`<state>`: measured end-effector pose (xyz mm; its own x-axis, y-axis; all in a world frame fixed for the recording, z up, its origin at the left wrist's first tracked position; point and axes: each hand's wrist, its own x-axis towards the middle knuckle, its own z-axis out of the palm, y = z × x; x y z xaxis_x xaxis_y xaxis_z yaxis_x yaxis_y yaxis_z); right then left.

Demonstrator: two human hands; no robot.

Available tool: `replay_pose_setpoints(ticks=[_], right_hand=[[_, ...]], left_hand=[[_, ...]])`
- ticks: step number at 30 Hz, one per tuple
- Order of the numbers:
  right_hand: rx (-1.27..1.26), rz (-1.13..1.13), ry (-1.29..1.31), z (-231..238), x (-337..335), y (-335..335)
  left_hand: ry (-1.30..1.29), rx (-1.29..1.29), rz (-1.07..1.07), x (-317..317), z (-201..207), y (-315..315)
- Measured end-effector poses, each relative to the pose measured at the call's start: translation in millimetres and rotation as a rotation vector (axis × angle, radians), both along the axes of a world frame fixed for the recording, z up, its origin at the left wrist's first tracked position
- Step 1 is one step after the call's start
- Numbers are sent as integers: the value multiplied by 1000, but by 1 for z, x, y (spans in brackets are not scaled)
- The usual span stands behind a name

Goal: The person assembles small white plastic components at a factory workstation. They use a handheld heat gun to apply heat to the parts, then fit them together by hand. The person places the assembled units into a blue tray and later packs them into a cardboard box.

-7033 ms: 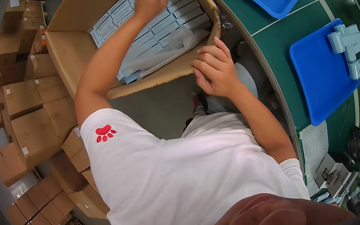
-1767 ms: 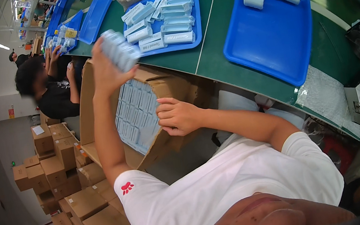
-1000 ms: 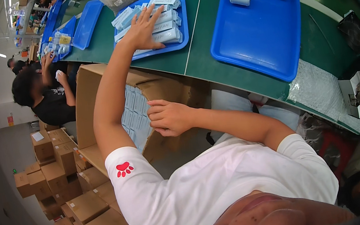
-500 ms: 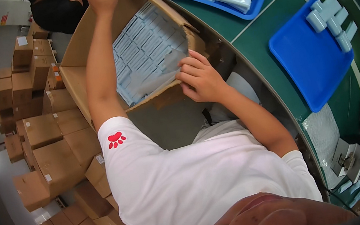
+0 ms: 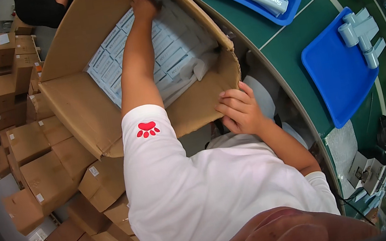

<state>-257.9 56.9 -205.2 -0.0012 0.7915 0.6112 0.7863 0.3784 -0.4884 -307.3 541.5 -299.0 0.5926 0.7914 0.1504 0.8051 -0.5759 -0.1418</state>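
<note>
A large open cardboard box (image 5: 73,96) stands in front of me, tilted toward me. Rows of small light-blue and white boxes (image 5: 111,65) lie packed inside it. My left hand (image 5: 145,8) reaches deep into the carton, over the far rows; its fingertips are blurred and partly in shadow, so their grip is unclear. With bent fingers, my right hand (image 5: 242,111) holds the carton's near right edge. Crumpled translucent plastic film (image 5: 188,73) rests on the small boxes along the near right side.
A green worktable (image 5: 287,47) curves along the right. On it sit a blue tray (image 5: 283,20) of wrapped pale-blue items and another blue tray (image 5: 337,77) with several pale-blue parts. Stacked cartons (image 5: 50,178) fill the left. Another person (image 5: 39,11) is at the far left.
My left hand has come down from above the far rim into the carton. The carton appears nearer and more tilted, with my right hand lower on its edge.
</note>
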Motion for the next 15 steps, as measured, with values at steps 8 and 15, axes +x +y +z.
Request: replay_pose_setpoints(ticks=[8,15], right_hand=[[17,6,-3,7,5,13],[95,39,30,15,5,32]], left_hand=[[-230,-68,-51,-1,23,3],[-739,-62,-37,-76,119,-2]])
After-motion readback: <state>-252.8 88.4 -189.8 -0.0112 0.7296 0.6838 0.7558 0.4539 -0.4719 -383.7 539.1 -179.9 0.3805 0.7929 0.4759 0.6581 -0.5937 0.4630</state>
